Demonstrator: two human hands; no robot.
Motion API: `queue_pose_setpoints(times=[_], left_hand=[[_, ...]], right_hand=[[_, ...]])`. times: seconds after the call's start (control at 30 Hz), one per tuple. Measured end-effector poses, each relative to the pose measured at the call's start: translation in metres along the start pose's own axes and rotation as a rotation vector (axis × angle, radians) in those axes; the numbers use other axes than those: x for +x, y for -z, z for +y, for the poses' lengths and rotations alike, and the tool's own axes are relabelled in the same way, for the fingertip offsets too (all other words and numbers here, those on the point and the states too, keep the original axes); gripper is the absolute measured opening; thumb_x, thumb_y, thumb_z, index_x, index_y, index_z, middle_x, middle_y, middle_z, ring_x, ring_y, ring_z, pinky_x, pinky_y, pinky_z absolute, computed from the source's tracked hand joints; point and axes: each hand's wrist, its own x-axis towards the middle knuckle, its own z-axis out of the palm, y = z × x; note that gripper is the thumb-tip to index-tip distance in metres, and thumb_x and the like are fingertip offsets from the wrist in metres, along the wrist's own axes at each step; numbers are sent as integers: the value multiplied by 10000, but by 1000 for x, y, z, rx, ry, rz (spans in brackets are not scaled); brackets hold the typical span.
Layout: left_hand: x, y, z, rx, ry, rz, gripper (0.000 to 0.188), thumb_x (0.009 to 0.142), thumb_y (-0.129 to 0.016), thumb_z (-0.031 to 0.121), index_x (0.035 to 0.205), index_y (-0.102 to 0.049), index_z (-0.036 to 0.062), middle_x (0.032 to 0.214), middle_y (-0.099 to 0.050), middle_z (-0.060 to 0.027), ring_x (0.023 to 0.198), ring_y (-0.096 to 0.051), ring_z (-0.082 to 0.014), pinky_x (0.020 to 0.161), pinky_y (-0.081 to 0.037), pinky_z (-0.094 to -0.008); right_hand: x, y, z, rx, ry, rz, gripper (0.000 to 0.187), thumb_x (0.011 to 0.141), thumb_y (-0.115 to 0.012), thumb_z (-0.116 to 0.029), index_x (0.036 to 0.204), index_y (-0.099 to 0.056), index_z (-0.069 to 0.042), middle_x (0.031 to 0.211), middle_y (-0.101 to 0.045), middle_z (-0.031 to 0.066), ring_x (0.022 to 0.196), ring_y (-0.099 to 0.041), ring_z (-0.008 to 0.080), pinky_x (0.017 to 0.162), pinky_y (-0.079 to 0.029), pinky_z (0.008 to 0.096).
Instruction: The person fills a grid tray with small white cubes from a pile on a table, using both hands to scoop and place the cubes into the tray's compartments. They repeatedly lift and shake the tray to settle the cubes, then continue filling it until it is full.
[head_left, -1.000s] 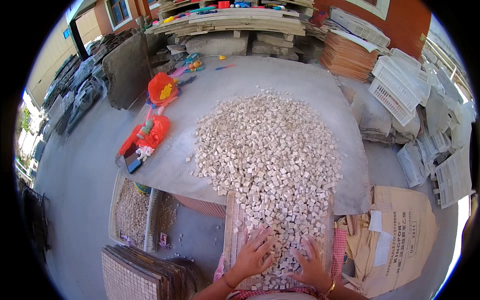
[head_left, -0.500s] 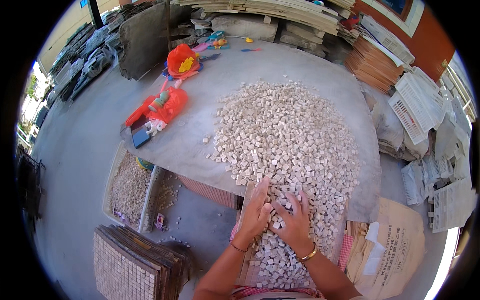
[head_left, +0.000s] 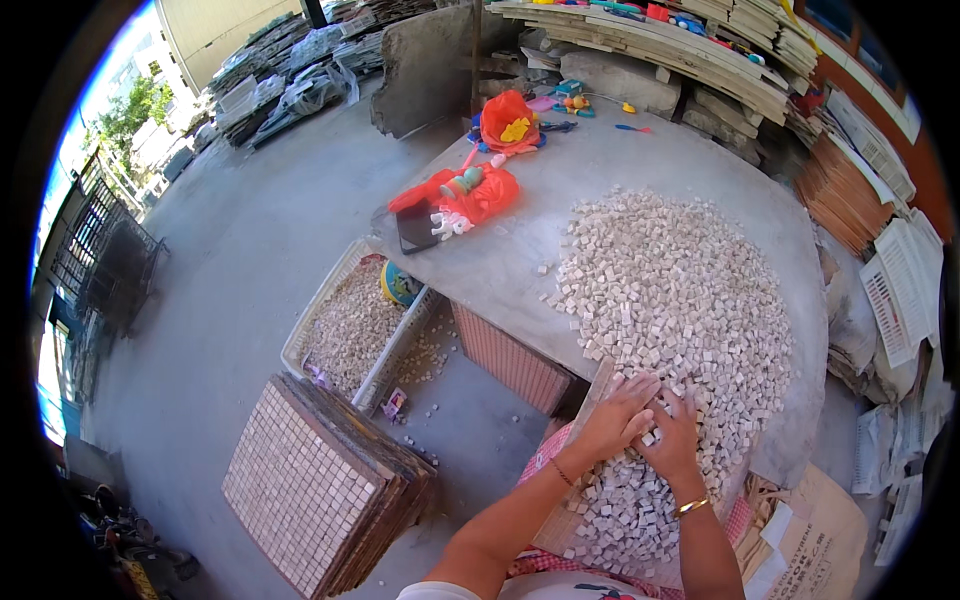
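A wide heap of small pale stone cubes [head_left: 680,290] covers the right part of the table. Its near end spills into a wooden tray [head_left: 560,525] in front of me. My left hand [head_left: 618,412] lies on the cubes by the tray's left edge, its fingers stretched out. Close beside it is my right hand [head_left: 672,440], palm down with fingers apart on the cubes. A few cubes show between the two hands. The fingertips partly sink among the cubes, and neither hand clearly grips one.
Red plastic bags [head_left: 490,190] with toys and a dark phone [head_left: 416,228] lie on the table's [head_left: 530,270] left side. A white crate [head_left: 300,335] of cubes and a stack of mosaic sheets [head_left: 300,480] stand lower left. White plastic baskets [head_left: 895,290] are at the right.
The view has swung left, so the scene sits farther right. My hands have come closer together, and my left fingers now reach across toward the right hand.
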Motion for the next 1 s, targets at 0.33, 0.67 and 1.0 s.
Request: queue_pose_setpoints(times=[0.33,0.67,1.0], left_hand=[[-58,6,33,-112,113,-12,421,853,-541,158,1256,-518,40,1278,-519,-170,1220,-462,-350,1025,-357,-404],[-112,5,43,-37,115,118,524,888,-489,298,1306,-446,-16,1325,-453,-225,1264,-395,-393,1063,-287,-437],[-141,9,62,-200,271,237,726,934,-293,510,1344,-355,-87,1356,-414,-252,1284,-383,-356,1066,-265,-396]], right_hand=[[-45,13,-22,30,63,-10,413,688,-694,-279,1068,-625,-131,1188,-496,124,1050,-464,362,909,-377,473],[-96,14,-50,84,77,-101,406,652,-720,-307,1014,-622,-150,1163,-489,115,1105,-431,374,898,-393,492],[-127,-2,-67,73,198,-212,479,710,-703,-377,1148,-582,-225,1217,-452,90,1148,-404,351,918,-407,484]])
